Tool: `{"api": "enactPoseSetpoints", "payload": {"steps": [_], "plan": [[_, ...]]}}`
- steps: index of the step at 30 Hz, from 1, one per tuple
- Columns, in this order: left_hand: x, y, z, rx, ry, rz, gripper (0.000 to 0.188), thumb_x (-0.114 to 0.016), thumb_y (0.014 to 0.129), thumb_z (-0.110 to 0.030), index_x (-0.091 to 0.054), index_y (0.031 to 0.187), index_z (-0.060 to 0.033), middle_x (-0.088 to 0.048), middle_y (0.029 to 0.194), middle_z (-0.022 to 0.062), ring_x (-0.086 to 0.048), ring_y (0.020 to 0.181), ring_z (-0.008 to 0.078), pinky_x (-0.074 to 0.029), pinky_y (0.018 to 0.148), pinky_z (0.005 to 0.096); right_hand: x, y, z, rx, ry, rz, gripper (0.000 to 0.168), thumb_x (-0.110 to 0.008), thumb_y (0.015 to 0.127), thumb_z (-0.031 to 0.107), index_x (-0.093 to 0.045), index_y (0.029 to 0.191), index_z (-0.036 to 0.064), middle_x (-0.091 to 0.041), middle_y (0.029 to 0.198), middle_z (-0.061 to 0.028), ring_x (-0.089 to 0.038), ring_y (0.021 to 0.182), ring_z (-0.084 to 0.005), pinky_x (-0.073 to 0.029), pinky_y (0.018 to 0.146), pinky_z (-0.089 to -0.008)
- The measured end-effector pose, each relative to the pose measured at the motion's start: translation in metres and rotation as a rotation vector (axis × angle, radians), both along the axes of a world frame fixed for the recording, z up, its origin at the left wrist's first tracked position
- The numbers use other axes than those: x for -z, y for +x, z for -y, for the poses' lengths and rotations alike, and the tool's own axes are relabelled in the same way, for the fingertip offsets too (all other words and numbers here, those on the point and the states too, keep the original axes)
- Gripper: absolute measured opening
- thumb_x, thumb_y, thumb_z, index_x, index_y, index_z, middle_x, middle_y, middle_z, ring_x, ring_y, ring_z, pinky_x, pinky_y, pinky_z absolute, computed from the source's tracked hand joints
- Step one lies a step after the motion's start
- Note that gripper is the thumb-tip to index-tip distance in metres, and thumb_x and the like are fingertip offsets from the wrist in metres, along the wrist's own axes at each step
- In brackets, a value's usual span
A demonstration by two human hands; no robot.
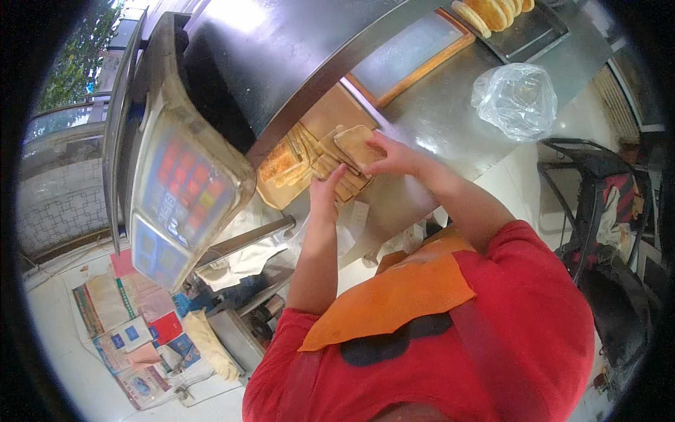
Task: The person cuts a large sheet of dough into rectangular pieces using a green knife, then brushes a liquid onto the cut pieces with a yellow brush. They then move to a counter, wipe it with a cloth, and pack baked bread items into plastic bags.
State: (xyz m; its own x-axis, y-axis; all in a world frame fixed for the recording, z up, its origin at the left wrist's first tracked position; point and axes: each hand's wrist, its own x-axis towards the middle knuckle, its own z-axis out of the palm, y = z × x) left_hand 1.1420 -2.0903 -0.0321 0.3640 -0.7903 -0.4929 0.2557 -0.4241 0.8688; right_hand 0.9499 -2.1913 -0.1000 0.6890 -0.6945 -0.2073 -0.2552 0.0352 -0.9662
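Several flat, browned bread pieces (287, 158) lie in a shallow brown tray (345, 103) at the counter's near edge. My right hand (393, 155) grips the right edge of a pale flatbread piece (356, 145), with thumb and fingers spread along it. Just to the left, my left hand (325, 195) holds the near side of a stack of flatbread pieces (332, 163). Its thumb points up against them, and its other fingers are partly hidden. The stack stands tilted between my two hands.
A digital scale (190, 195) with a keypad stands close on the left. A raised metal ledge (337, 58) crosses behind the tray. At the right are a clear plastic bag (517, 103) and a dark tray (532, 37) beside round breads (493, 13). A black chair (585, 174) stands beyond.
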Motion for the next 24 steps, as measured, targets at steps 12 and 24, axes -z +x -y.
{"api": "enactPoseSetpoints", "payload": {"steps": [12, 24], "plan": [[0.019, -0.023, 0.030, 0.065, 0.095, 0.409, 0.038, -0.065, 0.090, -0.030, -0.056, 0.118, -0.0051, -0.061, 0.091, 0.0005, -0.054, 0.076, 0.0083, -0.042, 0.063, 0.0239, -0.027, 0.004, 0.012, 0.277, 0.010, 0.243, 0.033, -0.055, 0.084, 0.016, -0.059, 0.111, -0.002, -0.063, 0.101, -0.0241, -0.064, 0.088, -0.0375, -0.050, 0.078, -0.0408], [-0.010, -0.041, 0.056, -0.148, 0.209, 0.054, 0.062, -0.070, 0.086, -0.034, -0.045, 0.131, 0.0015, -0.057, 0.122, 0.0088, -0.055, 0.109, 0.0177, -0.046, 0.089, 0.0320, -0.045, 0.029, 0.022, 0.353, -0.236, -0.021, 0.038, -0.057, 0.080, 0.015, -0.057, 0.114, -0.002, -0.059, 0.110, -0.0249, -0.058, 0.103, -0.0384, -0.047, 0.088, -0.0428]]}}
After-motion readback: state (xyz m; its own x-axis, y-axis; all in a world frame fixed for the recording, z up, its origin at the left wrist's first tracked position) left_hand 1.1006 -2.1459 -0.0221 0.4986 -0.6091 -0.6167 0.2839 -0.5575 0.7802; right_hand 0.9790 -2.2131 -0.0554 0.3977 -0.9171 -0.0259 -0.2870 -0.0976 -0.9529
